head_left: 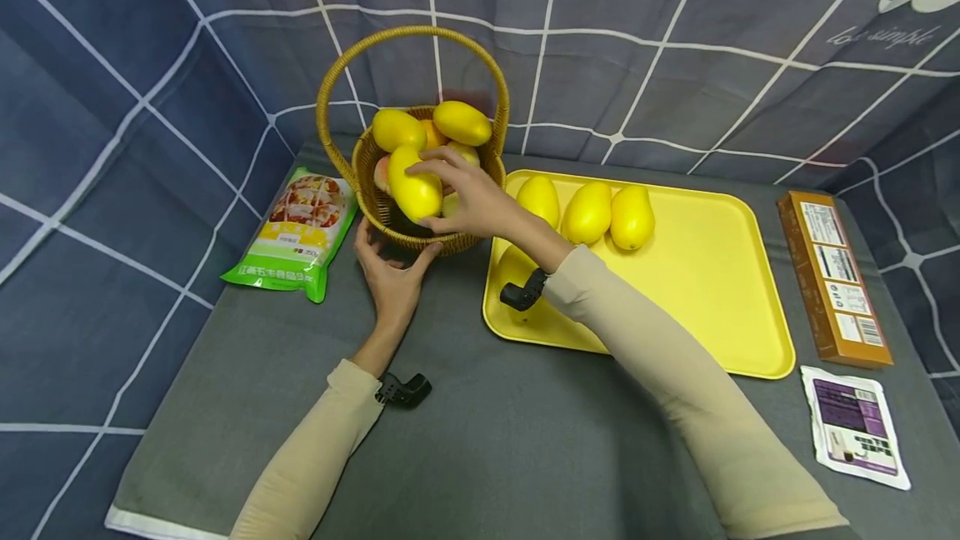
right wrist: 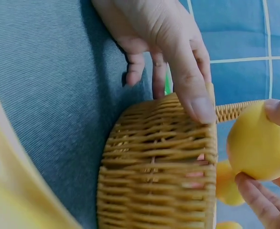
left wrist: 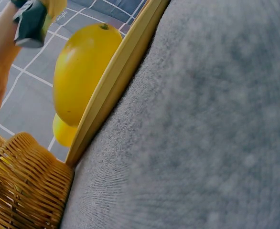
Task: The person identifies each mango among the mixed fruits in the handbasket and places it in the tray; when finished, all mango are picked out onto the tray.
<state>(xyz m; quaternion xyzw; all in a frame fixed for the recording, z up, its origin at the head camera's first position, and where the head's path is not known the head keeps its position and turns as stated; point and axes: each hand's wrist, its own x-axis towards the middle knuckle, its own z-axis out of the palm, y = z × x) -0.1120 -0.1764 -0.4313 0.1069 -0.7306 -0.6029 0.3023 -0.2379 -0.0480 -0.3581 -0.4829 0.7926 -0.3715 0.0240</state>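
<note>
My right hand [head_left: 476,198] pinches a yellow mango [head_left: 412,190] between thumb and fingers, tilted over the mouth of a wicker basket [head_left: 366,177]. In the right wrist view this mango [right wrist: 257,143] is above the basket's rim. My left hand [head_left: 393,282] touches the near outer side of the basket with spread fingers, its thumb against the woven wall near the rim. Inside the basket lie more yellow mangoes [head_left: 462,123], an orange fruit [head_left: 433,134] and a pinkish fruit [head_left: 382,176], partly hidden. Several mangoes [head_left: 588,212] rest on a yellow tray [head_left: 697,298], one partly behind my right wrist.
The basket's tall arched handle [head_left: 412,31] rises above its opening. Left of the basket lies a green food packet [head_left: 300,227]. At the right are a brown box [head_left: 834,277] and a white and purple pouch [head_left: 855,426]. A grid-patterned curtain [head_left: 585,82] backs the table.
</note>
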